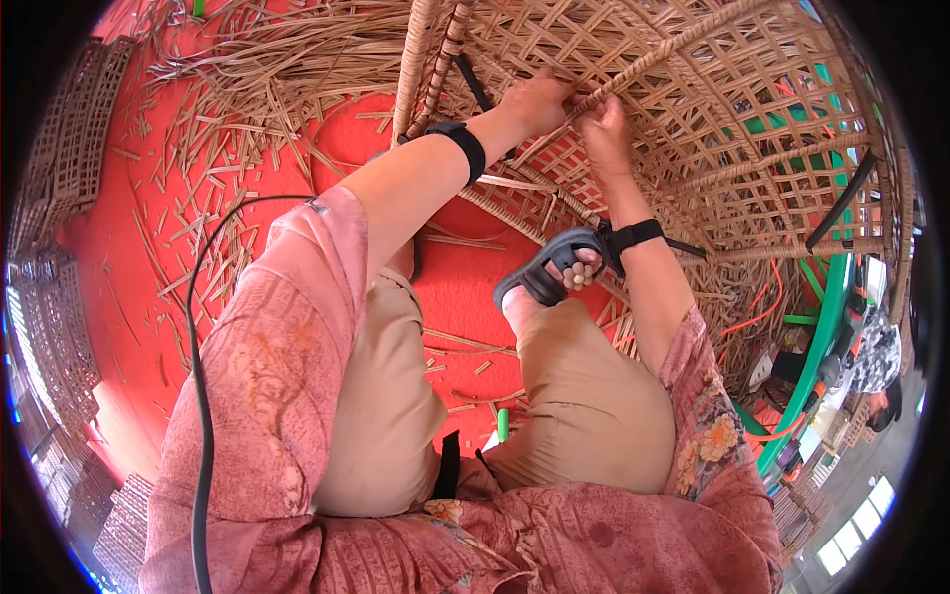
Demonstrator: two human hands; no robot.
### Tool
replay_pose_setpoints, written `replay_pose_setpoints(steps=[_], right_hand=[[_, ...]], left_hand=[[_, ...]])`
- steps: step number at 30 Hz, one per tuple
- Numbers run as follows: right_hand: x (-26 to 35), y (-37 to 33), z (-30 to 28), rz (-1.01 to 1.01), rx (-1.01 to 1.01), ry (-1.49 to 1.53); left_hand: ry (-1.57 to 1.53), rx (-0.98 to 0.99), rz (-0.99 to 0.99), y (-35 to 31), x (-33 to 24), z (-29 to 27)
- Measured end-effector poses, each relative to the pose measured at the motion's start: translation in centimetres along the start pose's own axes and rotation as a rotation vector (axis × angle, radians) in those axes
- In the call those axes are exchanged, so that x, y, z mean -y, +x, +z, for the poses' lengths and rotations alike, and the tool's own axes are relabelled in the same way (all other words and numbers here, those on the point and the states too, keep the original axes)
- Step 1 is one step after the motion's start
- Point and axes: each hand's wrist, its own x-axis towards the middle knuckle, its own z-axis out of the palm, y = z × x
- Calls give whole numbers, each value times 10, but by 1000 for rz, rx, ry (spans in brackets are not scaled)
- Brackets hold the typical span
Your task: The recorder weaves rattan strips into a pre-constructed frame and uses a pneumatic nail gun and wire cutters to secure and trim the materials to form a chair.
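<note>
Red floor covering (475, 262) spreads beneath the seated worker, with loose cut cane-like strips (252, 64) heaped toward 11 o'clock and a curved green tube (829, 322) at 3 to 4 o'clock. From my remote station I find the open-lattice woven frame (727, 119) filling the area from 12 to 2 o'clock, beyond the knees. Its wrapped rib (683, 42) slants from about 1 o'clock down to where the two hands meet. The left hand (536, 104) reaches it from the 11 o'clock side, the right hand (606, 131) from below; both have fingers bent inward, nearly together. I can't tell whether either is clamped on the rib or on a strip, since the fingertips are hidden. I judge the step to be weaving or binding at that rib; next, I'd want one hand steadying it while the other draws a strip snug.
</note>
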Motion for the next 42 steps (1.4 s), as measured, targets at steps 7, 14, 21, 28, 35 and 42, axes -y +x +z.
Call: replay_pose_setpoints(steps=[7,14,21,28,35,42], right_hand=[[2,-1,9,39,-82,94],[35,-13,17,-34,-153,-543],[53,-13,21,39,-105,-1014],[15,-5,-2,-69,-53,-662],[11,-3,1,-65,35,-514],[19,-9,-5,-180,-35,-711]], left_hand=[[338,-3,104,-10,9,-13],[619,314,255,-52,-22,-18],[601,632,805,-156,-70,21],[66,842,905,-135,-168,-88],[-438,1032,338,-66,-111,-62],[62,46,-87,-6,1,-7]])
